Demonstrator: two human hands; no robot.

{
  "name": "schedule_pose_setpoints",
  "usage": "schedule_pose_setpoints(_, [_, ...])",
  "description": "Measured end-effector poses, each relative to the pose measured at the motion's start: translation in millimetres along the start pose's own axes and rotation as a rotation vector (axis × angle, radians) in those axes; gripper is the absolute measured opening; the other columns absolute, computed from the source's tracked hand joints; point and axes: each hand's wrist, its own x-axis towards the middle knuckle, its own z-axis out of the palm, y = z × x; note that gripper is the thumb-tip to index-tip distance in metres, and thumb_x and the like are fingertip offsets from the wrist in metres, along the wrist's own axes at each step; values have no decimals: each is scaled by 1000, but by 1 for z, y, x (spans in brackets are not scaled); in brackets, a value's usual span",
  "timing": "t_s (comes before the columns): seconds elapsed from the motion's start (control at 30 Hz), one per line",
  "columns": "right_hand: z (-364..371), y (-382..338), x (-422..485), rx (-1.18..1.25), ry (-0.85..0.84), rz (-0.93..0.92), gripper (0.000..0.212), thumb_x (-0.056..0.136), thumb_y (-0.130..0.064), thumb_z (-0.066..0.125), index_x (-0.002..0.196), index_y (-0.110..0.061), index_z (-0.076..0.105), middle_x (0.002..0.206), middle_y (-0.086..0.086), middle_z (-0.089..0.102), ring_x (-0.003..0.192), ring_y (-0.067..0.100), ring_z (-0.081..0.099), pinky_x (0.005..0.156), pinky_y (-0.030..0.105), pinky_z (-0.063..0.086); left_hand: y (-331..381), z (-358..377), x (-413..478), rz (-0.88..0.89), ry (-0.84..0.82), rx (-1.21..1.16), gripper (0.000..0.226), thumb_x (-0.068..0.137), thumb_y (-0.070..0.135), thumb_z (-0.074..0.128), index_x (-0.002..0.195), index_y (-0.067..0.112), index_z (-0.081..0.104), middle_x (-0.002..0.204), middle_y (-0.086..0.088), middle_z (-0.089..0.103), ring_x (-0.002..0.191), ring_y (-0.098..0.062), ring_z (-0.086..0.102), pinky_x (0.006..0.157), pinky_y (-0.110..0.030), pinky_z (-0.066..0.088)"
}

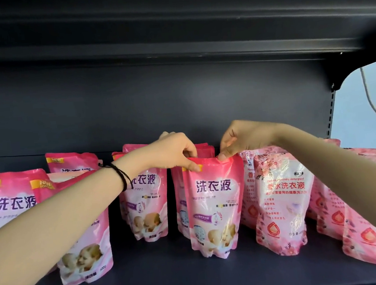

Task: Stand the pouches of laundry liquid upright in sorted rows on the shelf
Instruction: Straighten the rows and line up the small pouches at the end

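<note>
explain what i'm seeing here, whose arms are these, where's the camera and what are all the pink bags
There is no machine here: these are a person's two bare arms, seen by one wide-angle camera worn on their head, looking forward and down. That is why the arms reach in from the bottom corners. The left hand, with a black band on its wrist, and the right hand each pinch a top corner of one glossy pink plastic pouch with purple lettering, which stands upright on the dark shelf board. Several matching pouches stand to its left and behind it. To its right stand paler pink pouches with a flower print. All appear to be laundry liquid.
</note>
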Motion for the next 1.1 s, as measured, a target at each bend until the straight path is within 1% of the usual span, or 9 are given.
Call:
schedule_pose_setpoints(0.1, [6,-5,6,-34,29,-18,23,79,-30,75,86,-9,76,83,5,74,71,2,63,70,11,48,-6,-2,-4,-38,12,19,40,72,47,76,45,30,52,40,16,41,47,1,41,94,-34,30])
schedule_pose_setpoints(0.3, [14,-6,8,-30,76,-29,18,82,-28,74,81,-10,74,74,-4,70,63,-5,59,63,6,43,-8,-4,-13,-60,17,-71,31,71,46,77,62,19,64,52,8,39,51,-9,34,55,-25,27])
schedule_pose_setpoints(0.47, [16,-6,7,-76,112,-40,12,82,-28,74,77,-17,73,71,-11,69,63,-8,59,64,9,43,-5,-5,-15,-72,25,13,33,72,48,76,55,26,58,48,10,40,49,-5,37,79,-29,35])
schedule_pose_setpoints(0.6, [20,-6,3,-116,151,-32,19,81,-33,73,85,-15,75,79,-10,73,73,-6,64,69,8,47,-3,-3,-21,-76,39,-26,31,74,45,76,58,25,58,53,9,38,53,-7,36,62,-24,28])
schedule_pose_setpoints(0.67, [22,-7,-3,-116,159,-34,18,81,-32,75,88,-16,75,84,-9,74,77,-4,66,73,7,48,-6,0,-24,-82,76,-26,21,73,48,76,71,30,66,64,14,54,66,-5,49,73,-28,36])
schedule_pose_setpoints(0.73, [25,-7,-13,-102,270,-42,16,79,-29,77,90,-18,74,84,-10,73,75,-5,64,71,6,46,-8,6,-32,-88,153,-13,34,72,51,75,99,32,69,93,17,66,92,-6,56,93,-35,40])
schedule_pose_setpoints(0.8, [35,-6,-29,16,483,-39,15,78,-27,78,90,-20,72,83,-10,72,73,-4,63,71,8,46,-4,18,-51,-65,327,-135,45,73,43,76,115,34,62,109,20,61,103,-2,52,97,-29,40])
schedule_pose_setpoints(0.9, [73,-1,-54,317,726,-41,15,79,-19,76,92,-22,70,90,-5,72,82,5,66,77,17,52,13,54,-89,-58,610,-442,40,76,24,77,111,31,60,104,21,60,97,3,53,84,-8,39])
schedule_pose_setpoints(1.1, [165,20,-72,750,1013,172,24,83,-15,72,103,-21,62,103,-6,68,94,14,65,76,26,53,15,138,-109,-432,767,-1001,27,81,22,72,105,27,60,109,9,64,97,1,60,85,-15,46])
